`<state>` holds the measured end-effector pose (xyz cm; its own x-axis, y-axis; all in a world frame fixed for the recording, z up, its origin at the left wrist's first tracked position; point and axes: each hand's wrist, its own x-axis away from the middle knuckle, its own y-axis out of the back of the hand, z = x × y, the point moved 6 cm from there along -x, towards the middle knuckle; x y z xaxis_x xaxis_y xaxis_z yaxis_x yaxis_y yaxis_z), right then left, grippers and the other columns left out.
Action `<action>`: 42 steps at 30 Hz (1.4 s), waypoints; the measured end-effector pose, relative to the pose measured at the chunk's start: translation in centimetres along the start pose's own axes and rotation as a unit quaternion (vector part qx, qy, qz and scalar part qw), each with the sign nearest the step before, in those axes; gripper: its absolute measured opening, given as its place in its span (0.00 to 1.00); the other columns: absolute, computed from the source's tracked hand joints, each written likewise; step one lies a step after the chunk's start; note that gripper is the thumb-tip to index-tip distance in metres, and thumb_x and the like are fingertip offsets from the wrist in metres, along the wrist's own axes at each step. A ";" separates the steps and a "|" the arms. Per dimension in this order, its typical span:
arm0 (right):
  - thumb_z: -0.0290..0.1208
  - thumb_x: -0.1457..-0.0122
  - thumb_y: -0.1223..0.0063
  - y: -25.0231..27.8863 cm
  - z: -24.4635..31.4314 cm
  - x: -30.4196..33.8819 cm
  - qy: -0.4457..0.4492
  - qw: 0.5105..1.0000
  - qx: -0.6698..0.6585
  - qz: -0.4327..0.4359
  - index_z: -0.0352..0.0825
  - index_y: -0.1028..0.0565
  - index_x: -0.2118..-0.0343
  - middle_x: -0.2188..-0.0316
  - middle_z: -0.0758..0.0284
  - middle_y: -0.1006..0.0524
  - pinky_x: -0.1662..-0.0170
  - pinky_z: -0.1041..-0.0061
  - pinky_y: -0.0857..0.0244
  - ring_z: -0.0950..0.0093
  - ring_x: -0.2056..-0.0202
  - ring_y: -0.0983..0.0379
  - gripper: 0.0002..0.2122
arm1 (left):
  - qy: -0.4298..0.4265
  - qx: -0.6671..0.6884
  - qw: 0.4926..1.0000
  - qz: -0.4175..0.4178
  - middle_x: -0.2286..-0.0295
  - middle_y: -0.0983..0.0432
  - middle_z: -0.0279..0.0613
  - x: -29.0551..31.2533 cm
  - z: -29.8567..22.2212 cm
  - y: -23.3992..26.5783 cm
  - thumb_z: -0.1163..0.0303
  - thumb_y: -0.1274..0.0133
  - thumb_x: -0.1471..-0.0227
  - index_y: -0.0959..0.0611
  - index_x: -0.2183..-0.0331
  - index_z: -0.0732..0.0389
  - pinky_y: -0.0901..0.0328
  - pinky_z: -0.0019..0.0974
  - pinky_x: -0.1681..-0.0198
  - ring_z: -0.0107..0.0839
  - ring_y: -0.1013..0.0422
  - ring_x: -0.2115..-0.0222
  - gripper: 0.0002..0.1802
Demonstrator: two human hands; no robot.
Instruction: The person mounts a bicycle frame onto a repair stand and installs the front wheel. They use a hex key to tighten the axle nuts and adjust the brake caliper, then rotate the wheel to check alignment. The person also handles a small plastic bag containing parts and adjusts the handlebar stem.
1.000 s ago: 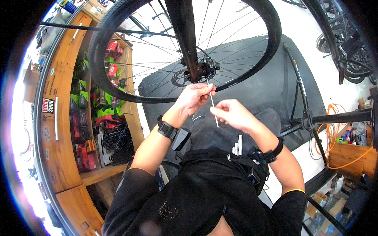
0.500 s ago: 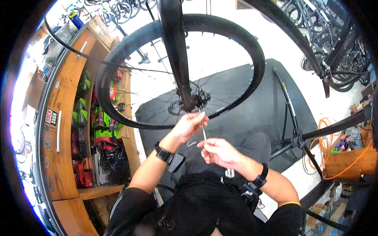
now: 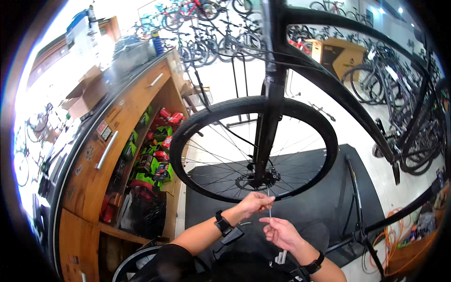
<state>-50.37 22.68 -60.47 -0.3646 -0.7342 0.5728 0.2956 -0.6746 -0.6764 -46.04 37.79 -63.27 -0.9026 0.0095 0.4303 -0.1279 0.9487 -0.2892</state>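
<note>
My left hand [image 3: 256,203] pinches a thin metal rod [image 3: 269,211] just below the front wheel's hub. The rod's upper end reaches up to the hub and disc brake area [image 3: 263,180]; exactly where it meets is too small to tell. At the lower end of the rod, my right hand [image 3: 283,234] is closed, its index finger laid across the rod. Above both hands stands the black front wheel [image 3: 206,109], held in the black fork [image 3: 272,101] of a bicycle. A small, pale, bent piece [image 3: 245,224] lies below my left wrist.
At left is a wooden cabinet [image 3: 91,176] with shelves of green and red packages. A black mat [image 3: 310,169] lies under the wheel. To the right are a stand leg [image 3: 355,188] and an orange hose [image 3: 391,237]. Many bicycles [image 3: 225,40] fill the background.
The view has tilted upward, so wheel and hands appear lower. My left hand keeps its pinch on the rod. My right index finger now stretches across the rod's lower end.
</note>
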 end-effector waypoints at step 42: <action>0.33 0.33 0.61 3.4 -2.8 -3.5 0.124 0.988 -0.093 -0.004 0.33 0.28 0.63 0.82 0.75 0.37 0.79 0.81 0.44 0.83 0.84 0.44 0.10 | -0.076 -0.045 0.996 -0.007 0.79 0.24 0.34 2.7 -0.1 -0.6 0.62 0.47 0.40 0.22 0.70 0.61 0.39 0.21 0.79 0.17 0.32 0.82 0.13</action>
<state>-50.56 23.20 -66.06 -0.5785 -0.6720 0.4623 0.1336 -0.6371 -0.7591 -48.39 37.31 -61.80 -0.9536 -0.0459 0.2974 -0.1100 0.9731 -0.2023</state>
